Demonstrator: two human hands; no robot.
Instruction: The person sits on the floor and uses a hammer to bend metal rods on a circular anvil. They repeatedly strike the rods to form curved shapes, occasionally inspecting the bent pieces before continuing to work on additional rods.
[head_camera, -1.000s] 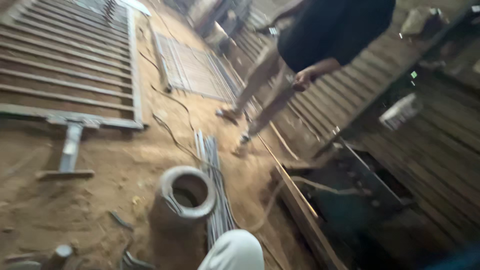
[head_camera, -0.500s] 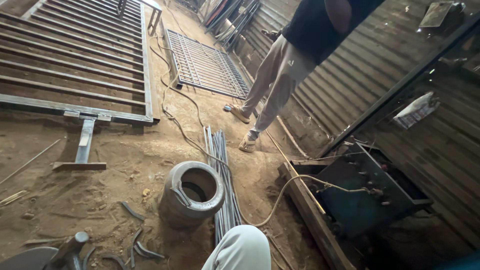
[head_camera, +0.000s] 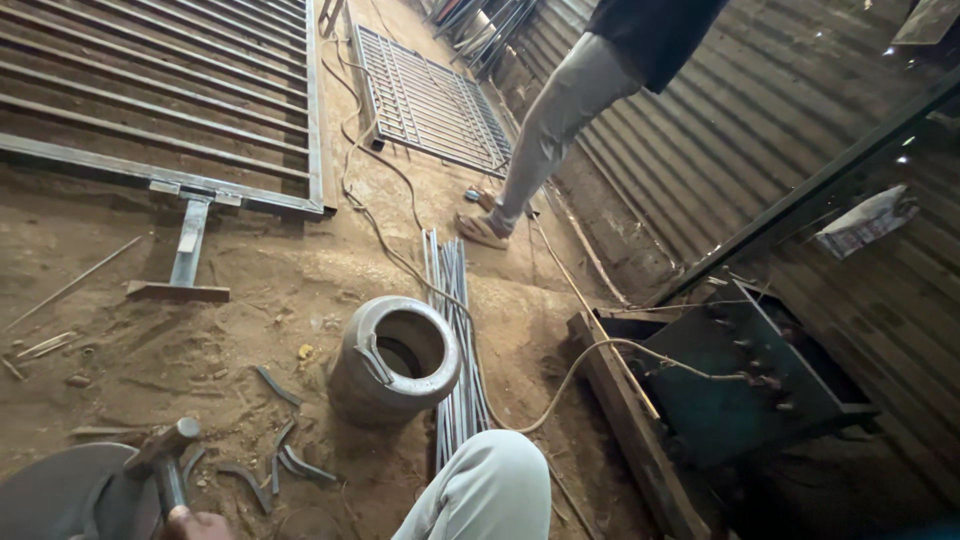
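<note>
Now entering at the bottom edge: one hand (head_camera: 185, 522), probably the left, mostly cropped, fingers clenched on the hammer (head_camera: 165, 465) handle. Other hand unseen. Hammer head over round steel plate (head_camera: 55, 490), just beyond the knuckles. Grip unseen a second ago, so tool now confirmed held. Bent strips (head_camera: 285, 460) right of fingers, metal pot (head_camera: 395, 360) beyond, open dirt ahead.
</note>
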